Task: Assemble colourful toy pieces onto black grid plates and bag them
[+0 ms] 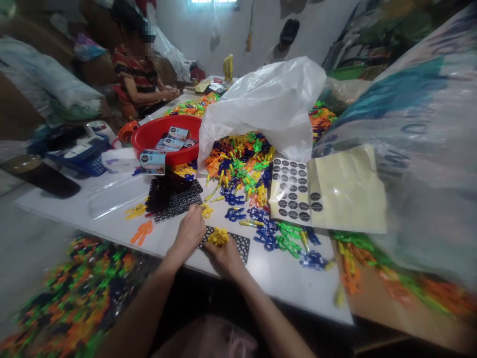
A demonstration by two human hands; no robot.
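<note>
My right hand [226, 254] is closed around a small yellow plastic piece [218, 236], over a black perforated plate [242, 244] at the table's near edge. My left hand [191, 227] is at the plate's left end, its fingers curled together; what they hold is hidden. Just beyond its fingertips lies another yellow piece [206, 211]. Further left, more black perforated plates [179, 201] lie stacked. Blue figure-shaped pieces [265, 233] and green ones [289, 238] are spread to the right of my hands.
Behind, a white plastic bag [261, 99] spills a heap of coloured pieces [242, 164]. A sticker sheet [290, 191] is to its right, a red basin [143, 136] with printed cards to its left. A large filled sack [421, 149] crowds the right. Two people sit further back.
</note>
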